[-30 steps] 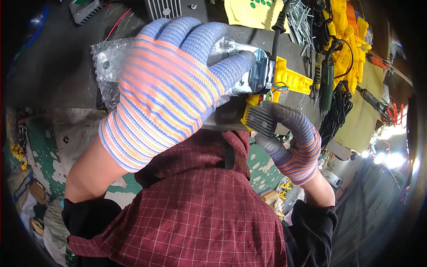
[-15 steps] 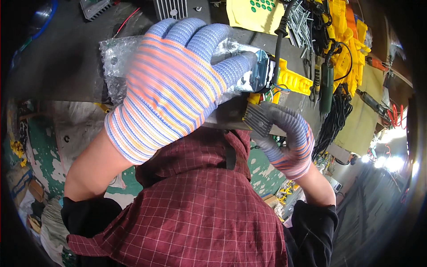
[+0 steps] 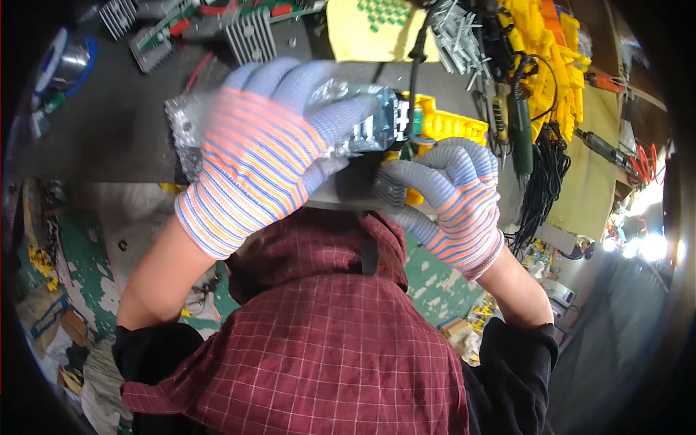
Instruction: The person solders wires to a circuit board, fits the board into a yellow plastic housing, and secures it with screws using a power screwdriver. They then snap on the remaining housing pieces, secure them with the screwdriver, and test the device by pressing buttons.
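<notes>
My left hand (image 3: 268, 138), in a striped knit glove and partly blurred, is wrapped over a shiny metal-cased part (image 3: 367, 134). Bubble wrap (image 3: 185, 130) lies beneath that hand. My right hand (image 3: 453, 196), gloved alike, pinches a small grey finned heat sink (image 3: 390, 187) between thumb and bent fingers. The heat sink is close to the right end of the metal part, where thin coloured wires show. A yellow plastic housing (image 3: 453, 127) lies just beyond my right fingers, and a black cable (image 3: 417, 51) runs past it.
Several grey heat sinks and green boards (image 3: 250, 36) lie along the far edge. A solder spool (image 3: 69, 61) is at left. A yellow sheet (image 3: 377, 32), loose screws (image 3: 460, 36), screwdrivers (image 3: 500, 112), black cables (image 3: 544, 174) and stacked yellow housings (image 3: 551, 58) fill the right side.
The view has shifted, bringing more of the bench's far side into sight. My right fingers have curled more over the heat sink. My left hand stays over the metal part.
</notes>
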`<state>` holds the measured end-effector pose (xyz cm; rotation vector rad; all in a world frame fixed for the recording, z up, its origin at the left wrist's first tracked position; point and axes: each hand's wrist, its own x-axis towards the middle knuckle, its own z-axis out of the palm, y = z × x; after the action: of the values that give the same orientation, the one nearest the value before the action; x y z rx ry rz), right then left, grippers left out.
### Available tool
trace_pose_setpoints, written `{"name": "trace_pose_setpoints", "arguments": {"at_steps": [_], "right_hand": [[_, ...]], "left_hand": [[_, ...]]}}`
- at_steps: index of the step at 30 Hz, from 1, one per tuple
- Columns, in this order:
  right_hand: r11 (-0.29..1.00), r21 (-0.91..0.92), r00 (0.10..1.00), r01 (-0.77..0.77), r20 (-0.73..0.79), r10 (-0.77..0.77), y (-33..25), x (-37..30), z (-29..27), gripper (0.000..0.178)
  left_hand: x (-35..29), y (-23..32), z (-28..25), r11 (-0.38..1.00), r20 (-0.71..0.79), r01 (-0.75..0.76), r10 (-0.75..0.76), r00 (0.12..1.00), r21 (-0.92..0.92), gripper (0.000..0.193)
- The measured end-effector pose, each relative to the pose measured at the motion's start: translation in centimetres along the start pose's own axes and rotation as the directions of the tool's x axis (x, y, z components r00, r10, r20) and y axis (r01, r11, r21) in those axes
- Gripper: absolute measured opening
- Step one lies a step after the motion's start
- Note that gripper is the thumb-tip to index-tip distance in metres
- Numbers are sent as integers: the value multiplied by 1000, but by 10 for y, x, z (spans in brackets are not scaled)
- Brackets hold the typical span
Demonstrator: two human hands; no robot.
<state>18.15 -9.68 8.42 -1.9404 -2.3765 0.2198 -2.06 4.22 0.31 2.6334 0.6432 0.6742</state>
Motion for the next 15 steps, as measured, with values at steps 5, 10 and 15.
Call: {"name": "trace_pose_setpoints", "arguments": {"at_steps": [5, 10, 15], "right_hand": [[954, 267, 972, 138, -220, -79, -25, 27, -12, 47], [960, -222, 939, 169, -261, -226, -21, 45, 15, 67], [992, 26, 965, -127, -227, 129, -23, 56, 51, 73]], "left_hand": [[19, 4, -23, 565, -194, 35, -340, 920, -824, 52], [80, 119, -11, 620, -340, -137, -222, 914, -772, 34], [139, 171, 44, 745, -289, -417, 306, 907, -521, 20]]}}
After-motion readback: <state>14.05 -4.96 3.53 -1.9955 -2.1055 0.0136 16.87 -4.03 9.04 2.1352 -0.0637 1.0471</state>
